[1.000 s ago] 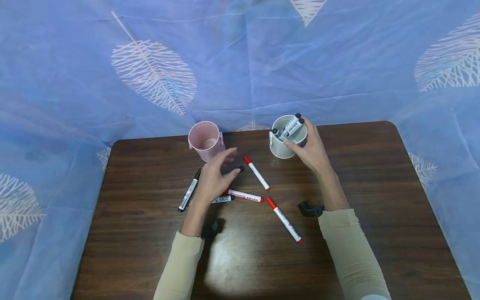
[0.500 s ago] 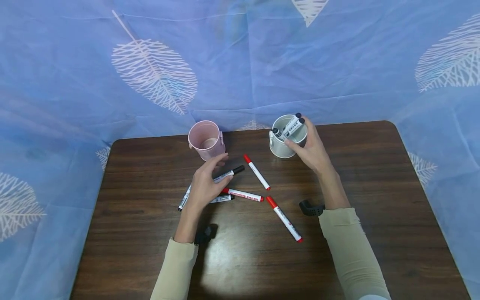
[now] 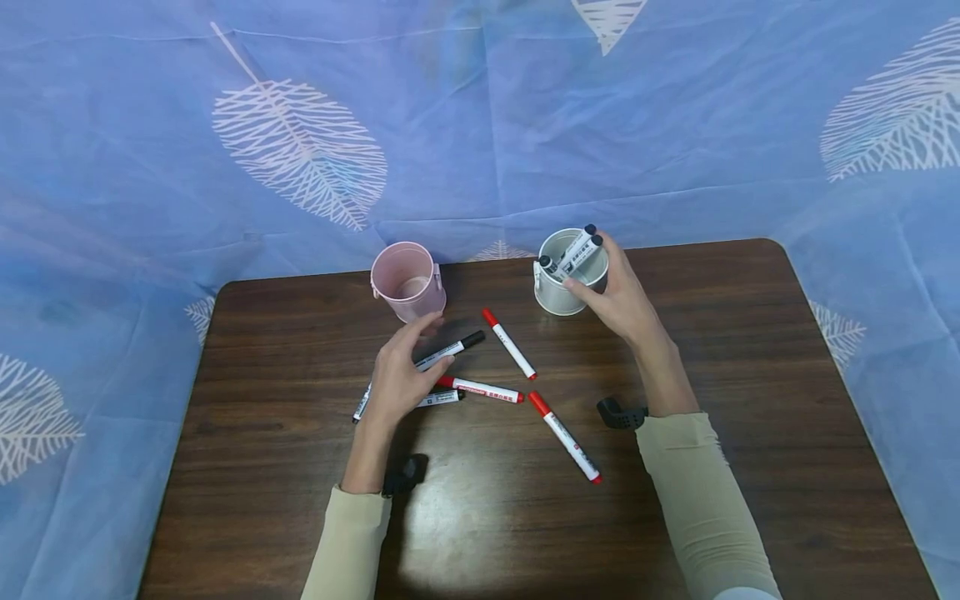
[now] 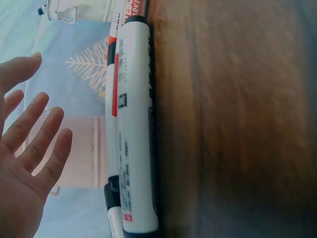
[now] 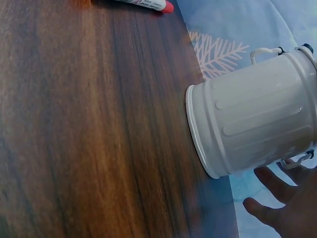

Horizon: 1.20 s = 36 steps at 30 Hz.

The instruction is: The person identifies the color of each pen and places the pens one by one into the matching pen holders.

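Note:
My left hand (image 3: 397, 375) hovers over several scattered markers, its thumb and fingers spread with nothing between them. Beneath it lie black-capped markers, one (image 3: 440, 355) between thumb and index finger, another (image 3: 441, 399) partly covered, a third (image 3: 362, 405) mostly hidden at its left. In the left wrist view, a thick white marker (image 4: 136, 129) fills the foreground, apart from the spread fingers (image 4: 54, 156). My right hand (image 3: 626, 300) holds the right side of a white bucket (image 3: 558, 297), thumb at the front rim, fingers at the far side. Black-capped markers (image 3: 577, 252) lean inside the bucket.
A pink bucket (image 3: 408, 287) stands at the table's back edge, just beyond the left fingertips. Red-capped markers lie mid-table, one near the white bucket (image 3: 512, 348), one flat (image 3: 483, 389), one nearer the front (image 3: 566, 438). A blue leaf-patterned cloth (image 3: 435, 125) hangs behind the brown table (image 3: 262, 467).
My left hand has drawn back to the left and slightly toward me, uncovering more of the black-capped marker under it. The right hand stays at the white bucket. The view shifts slightly.

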{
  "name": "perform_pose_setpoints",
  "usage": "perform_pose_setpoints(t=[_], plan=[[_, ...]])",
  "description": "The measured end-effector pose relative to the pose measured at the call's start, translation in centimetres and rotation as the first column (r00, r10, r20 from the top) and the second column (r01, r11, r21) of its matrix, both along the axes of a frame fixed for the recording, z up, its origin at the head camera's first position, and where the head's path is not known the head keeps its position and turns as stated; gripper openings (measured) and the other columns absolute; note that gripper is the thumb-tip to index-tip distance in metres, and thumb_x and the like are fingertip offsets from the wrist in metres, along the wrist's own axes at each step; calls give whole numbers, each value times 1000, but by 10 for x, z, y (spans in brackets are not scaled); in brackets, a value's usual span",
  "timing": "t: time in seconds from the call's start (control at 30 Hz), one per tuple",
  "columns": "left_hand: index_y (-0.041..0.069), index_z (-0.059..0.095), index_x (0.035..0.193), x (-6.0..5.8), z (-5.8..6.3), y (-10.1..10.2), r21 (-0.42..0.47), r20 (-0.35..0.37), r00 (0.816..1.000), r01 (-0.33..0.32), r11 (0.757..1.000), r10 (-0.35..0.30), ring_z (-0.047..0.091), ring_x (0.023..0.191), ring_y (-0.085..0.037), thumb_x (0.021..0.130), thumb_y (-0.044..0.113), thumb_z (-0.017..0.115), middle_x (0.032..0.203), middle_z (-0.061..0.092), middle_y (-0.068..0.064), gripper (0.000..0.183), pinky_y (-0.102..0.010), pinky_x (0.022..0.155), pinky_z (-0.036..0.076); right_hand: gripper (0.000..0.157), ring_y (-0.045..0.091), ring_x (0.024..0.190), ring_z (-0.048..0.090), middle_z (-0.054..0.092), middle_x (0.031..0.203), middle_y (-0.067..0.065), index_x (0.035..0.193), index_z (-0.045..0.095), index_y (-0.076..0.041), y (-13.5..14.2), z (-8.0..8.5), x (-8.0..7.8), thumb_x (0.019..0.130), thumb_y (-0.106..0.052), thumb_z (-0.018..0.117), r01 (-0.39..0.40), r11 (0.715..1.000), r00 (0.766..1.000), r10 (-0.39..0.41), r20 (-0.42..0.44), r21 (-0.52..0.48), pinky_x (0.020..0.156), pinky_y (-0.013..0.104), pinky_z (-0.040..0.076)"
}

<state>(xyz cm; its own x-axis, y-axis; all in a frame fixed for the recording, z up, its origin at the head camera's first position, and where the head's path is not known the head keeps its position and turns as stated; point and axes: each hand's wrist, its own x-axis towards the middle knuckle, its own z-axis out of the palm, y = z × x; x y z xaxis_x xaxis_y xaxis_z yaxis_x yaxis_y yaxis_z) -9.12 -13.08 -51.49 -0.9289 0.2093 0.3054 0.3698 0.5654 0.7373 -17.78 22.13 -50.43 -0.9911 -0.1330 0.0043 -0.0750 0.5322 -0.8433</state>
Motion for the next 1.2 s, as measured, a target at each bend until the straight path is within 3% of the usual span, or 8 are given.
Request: perform_pose_setpoints(t=[0.17, 0.6, 0.77, 0.97, 1.2], plan=[[13, 57, 138, 4, -3, -7, 8, -13, 1000, -18, 1000, 18, 63, 108, -29, 75, 6, 87, 125, 65, -6, 69, -45, 91, 51, 91, 36, 146, 24, 21, 161, 13, 160, 9, -22, -1, 0, 1, 93, -38, 69, 2, 1000, 1000, -2, -9, 1, 110, 66, 24], [9, 60, 135, 13, -7, -27, -5, -56, 994, -96, 995, 96, 63, 104, -28, 74, 6, 87, 120, 66, -9, 67, -45, 85, 53, 93, 37, 145, 25, 22, 160, 14, 160, 10, -21, 1, 0, 2, 92, -41, 70, 19, 999, 1000, -19, -7, 34, 110, 66, 24], [12, 60, 135, 15, -9, -31, -45, -74, 990, -125, 991, 121, 60, 109, -23, 73, 9, 88, 123, 65, -8, 68, -42, 88, 50, 93, 37, 146, 24, 21, 161, 13, 161, 9, -21, 2, 0, 2, 92, -42, 69, 29, 998, 1000, -30, 10, 47, 110, 66, 24], [13, 60, 136, 19, -11, -36, -64, -80, 987, -143, 988, 138, 56, 118, -24, 73, 12, 89, 132, 61, -2, 69, -46, 96, 45, 93, 37, 146, 24, 22, 161, 13, 160, 11, -21, 2, 0, 2, 92, -40, 70, 29, 999, 1000, -29, 4, 41, 110, 66, 24], [12, 62, 133, 25, -15, -48, -66, -86, 976, -207, 976, 201, 58, 115, -27, 71, 9, 90, 128, 64, -5, 68, -49, 96, 45, 91, 34, 145, 25, 24, 159, 12, 160, 13, -22, -1, 0, 1, 92, -39, 70, 13, 1000, 1000, -13, -23, 14, 110, 65, 25]])
